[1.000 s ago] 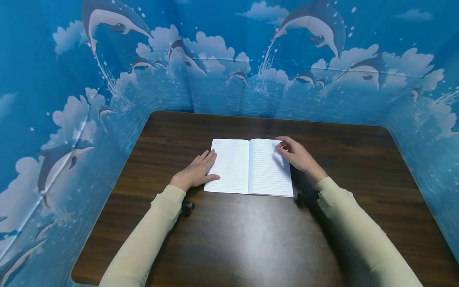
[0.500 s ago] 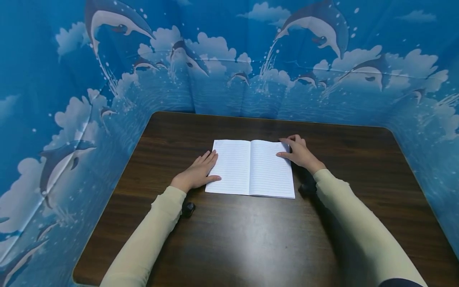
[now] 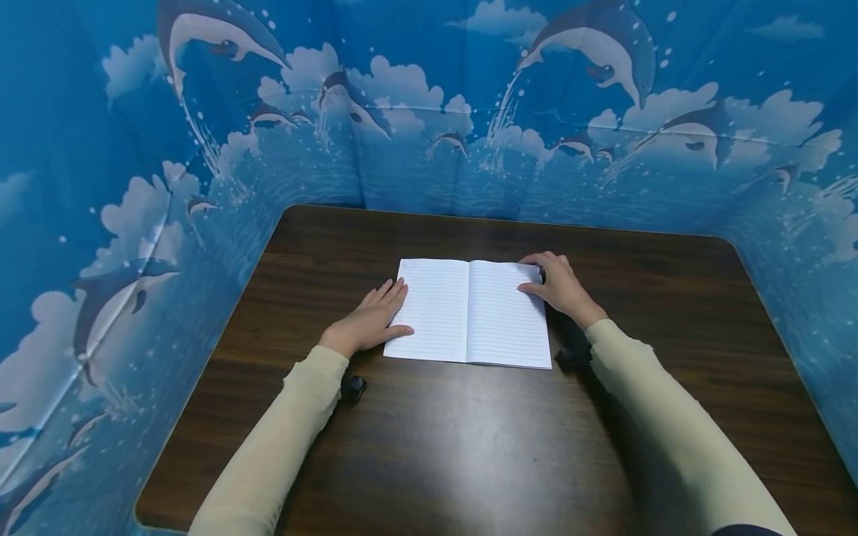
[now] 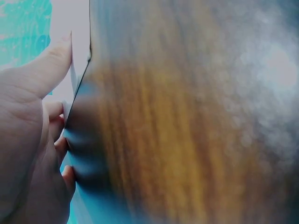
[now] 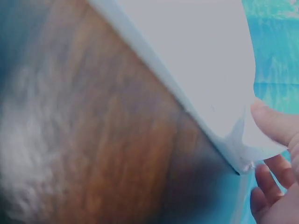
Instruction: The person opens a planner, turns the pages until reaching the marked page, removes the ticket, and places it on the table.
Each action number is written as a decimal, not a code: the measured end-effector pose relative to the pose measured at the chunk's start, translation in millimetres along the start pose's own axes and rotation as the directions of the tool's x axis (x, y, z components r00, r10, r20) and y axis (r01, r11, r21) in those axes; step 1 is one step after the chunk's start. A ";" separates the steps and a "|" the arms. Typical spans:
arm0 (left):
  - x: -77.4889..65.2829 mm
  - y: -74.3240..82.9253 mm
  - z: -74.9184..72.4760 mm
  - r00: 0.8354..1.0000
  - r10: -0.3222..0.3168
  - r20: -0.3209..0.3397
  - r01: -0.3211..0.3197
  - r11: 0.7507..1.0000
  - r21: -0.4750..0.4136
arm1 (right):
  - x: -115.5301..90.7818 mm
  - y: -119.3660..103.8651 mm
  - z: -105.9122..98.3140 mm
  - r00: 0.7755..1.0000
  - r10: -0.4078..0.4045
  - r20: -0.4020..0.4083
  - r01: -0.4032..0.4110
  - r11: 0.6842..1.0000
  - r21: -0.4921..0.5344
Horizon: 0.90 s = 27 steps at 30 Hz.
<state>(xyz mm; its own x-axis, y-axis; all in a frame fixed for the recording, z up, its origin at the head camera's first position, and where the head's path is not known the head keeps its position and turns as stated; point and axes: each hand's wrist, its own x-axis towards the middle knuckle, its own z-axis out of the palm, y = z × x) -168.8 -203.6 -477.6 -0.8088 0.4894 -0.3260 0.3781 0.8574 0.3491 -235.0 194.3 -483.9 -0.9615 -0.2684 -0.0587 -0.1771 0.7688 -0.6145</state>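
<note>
An open notebook [image 3: 436, 313] with white ruled pages lies flat on the dark wooden table. Fingers fairly straight, my left hand [image 3: 367, 321] rests on the left page's outer edge. In the left wrist view the thumb [image 4: 52, 65] lies along the paper. My right hand [image 3: 561, 286] is at the far right corner of the right page [image 3: 507, 316], thumb on top. The right wrist view shows that page's edge [image 5: 254, 135] curled up between the thumb [image 5: 271, 119] and the other fingers, which sit beneath it.
The brown table [image 3: 469, 447] extends around the notebook, its far edge against a blue dolphin-print curtain [image 3: 429, 171] that also runs along both sides. A small black device [image 3: 352, 388] sits under the left wrist, a dark one [image 3: 573, 359] under the right.
My right hand came down from just above the right page's upper part to its far right corner and took hold of the page edge there. The left hand stayed in place.
</note>
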 end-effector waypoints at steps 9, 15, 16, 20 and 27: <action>-1.2 1.2 1.1 1.000 0.012 -0.013 -0.012 1.000 -0.007 | -15.3 -2.5 -4.0 0.986 0.162 0.024 -0.161 0.929 0.333; -1.1 -0.1 -0.6 1.000 0.012 -0.013 -0.012 1.000 -0.005 | -32.7 -4.5 -9.3 0.962 0.201 0.184 -0.272 0.752 0.600; -0.9 -0.2 -0.8 1.000 0.012 -0.013 -0.012 1.000 -0.007 | -36.4 -4.1 -9.5 0.960 0.187 0.210 -0.279 0.723 0.632; -1.2 -0.8 -1.1 1.000 0.019 -0.011 -0.019 0.999 -0.031 | -53.5 -1.5 -5.7 0.943 0.128 0.306 -0.315 0.630 0.710; -1.2 -1.3 1.4 1.000 0.015 -0.013 -0.015 0.998 -0.058 | -78.5 2.4 6.5 0.914 0.081 0.397 -0.380 0.514 0.769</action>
<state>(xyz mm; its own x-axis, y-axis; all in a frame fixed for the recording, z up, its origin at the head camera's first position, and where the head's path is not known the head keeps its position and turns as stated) -167.6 -205.1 -478.8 -0.8089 0.4999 -0.3096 0.3636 0.8391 0.4047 -158.6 213.4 -485.9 -0.8098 -0.4141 -0.4158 0.4357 0.0504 -0.8987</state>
